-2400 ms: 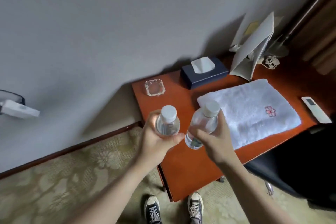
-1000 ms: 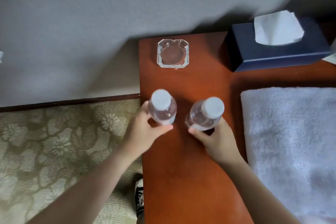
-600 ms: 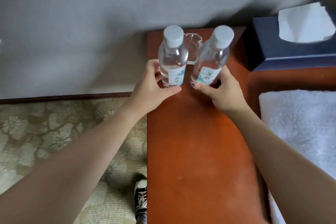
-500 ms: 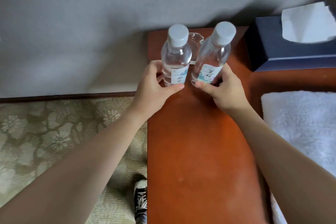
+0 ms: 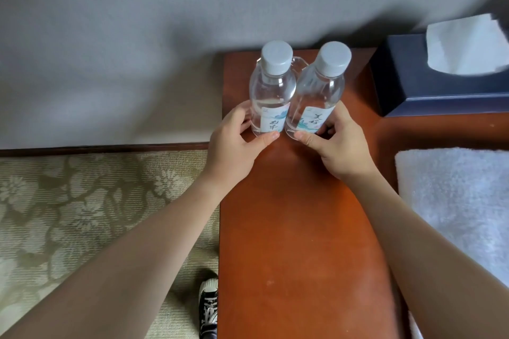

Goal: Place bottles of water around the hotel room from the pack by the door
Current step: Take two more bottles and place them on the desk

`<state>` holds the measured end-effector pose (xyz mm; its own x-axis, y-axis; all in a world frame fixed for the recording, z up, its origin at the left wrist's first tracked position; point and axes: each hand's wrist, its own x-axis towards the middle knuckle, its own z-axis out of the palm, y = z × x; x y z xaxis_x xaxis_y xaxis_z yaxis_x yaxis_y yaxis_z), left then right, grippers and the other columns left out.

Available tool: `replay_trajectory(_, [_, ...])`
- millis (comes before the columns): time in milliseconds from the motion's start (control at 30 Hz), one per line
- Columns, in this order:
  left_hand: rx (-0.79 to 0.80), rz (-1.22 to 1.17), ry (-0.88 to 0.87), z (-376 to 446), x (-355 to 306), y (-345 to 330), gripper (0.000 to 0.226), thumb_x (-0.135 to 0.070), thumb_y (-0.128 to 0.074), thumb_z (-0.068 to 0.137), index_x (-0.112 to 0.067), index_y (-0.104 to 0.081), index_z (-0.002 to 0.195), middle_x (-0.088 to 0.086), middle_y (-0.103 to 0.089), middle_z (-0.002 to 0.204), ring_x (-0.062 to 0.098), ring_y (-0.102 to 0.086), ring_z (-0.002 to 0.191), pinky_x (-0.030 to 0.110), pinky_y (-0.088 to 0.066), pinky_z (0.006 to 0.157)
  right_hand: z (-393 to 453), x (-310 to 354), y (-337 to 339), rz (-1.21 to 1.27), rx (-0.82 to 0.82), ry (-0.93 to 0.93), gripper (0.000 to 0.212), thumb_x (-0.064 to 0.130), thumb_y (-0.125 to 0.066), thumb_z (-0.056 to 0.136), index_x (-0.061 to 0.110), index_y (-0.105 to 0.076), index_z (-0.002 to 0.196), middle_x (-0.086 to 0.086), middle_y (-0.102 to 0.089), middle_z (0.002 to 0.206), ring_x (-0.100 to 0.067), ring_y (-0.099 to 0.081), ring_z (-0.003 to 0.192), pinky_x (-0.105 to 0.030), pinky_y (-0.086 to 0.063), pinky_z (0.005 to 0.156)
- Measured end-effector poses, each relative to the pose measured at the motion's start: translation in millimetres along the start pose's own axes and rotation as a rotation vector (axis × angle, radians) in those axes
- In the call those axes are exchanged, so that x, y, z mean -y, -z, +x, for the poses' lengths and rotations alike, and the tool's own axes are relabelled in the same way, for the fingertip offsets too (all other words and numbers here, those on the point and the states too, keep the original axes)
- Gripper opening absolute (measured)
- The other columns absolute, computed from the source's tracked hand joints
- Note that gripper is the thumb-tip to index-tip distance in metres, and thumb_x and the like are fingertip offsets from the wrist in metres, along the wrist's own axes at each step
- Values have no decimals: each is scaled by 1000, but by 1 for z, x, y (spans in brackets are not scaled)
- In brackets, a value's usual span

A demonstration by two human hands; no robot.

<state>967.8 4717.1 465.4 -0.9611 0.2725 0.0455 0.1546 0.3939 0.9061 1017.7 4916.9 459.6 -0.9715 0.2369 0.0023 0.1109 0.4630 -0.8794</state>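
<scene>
Two clear water bottles with white caps stand side by side, touching, at the far left end of the reddish wooden table (image 5: pixel 300 242). My left hand (image 5: pixel 234 146) grips the base of the left bottle (image 5: pixel 271 91). My right hand (image 5: pixel 338 146) grips the base of the right bottle (image 5: pixel 316 91), which leans slightly to the right. Both labels face me. A glass ashtray (image 5: pixel 298 62) stands just behind the bottles, mostly hidden by them.
A navy tissue box (image 5: pixel 440 91) sits at the back right against the grey wall. A white folded towel (image 5: pixel 454 206) lies on the table's right side. Patterned carpet (image 5: pixel 82 215) and my shoe (image 5: pixel 208 305) are to the left of the table.
Both hands carried the bottles from above the table's middle to its far end in front of the ashtray. The bottles now stand closer together, touching.
</scene>
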Motion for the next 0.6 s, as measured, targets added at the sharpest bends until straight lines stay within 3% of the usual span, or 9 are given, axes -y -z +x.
replay_trajectory(333, [22,11,10,-1,-4,1,57,-25,-79,80,-22,-57,133,-12,-66,127,-1,-59,118,20,-45,104,-2,9,3,7,19,0,53,29,-82,78,37,-51,119,20,-69,98,-10,-57,80,-8,-41,72])
replay_trajectory(400, [58,0,59,-2,-11,3,64,-25,-81,77,-27,-54,135,-16,-64,129,-5,-56,119,21,-44,105,-3,12,6,-28,70,-30,60,30,-83,75,37,-48,123,17,-67,106,-9,-57,89,-18,-45,81])
replay_trajectory(467, [105,-20,126,-7,-23,10,83,-26,-86,71,-28,-44,143,-16,-56,138,-7,-50,125,21,-40,108,-7,18,12,-33,120,-98,82,34,-85,70,31,-40,137,9,-60,127,-12,-56,108,-31,-48,95])
replay_trajectory(533, [89,-21,198,-15,-43,24,99,-29,-88,69,-26,-32,150,-10,-43,150,0,-42,135,20,-36,110,-14,35,22,-32,104,-195,108,44,-86,64,26,-23,151,0,-40,150,-19,-48,128,-42,-46,106])
replay_trajectory(600, [14,10,240,-27,-71,47,96,-31,-86,71,-27,-31,150,-9,-39,151,6,-41,135,18,-34,105,-21,62,37,-49,32,-211,116,48,-85,64,27,-14,153,-4,-31,156,-25,-42,135,-49,-42,109])
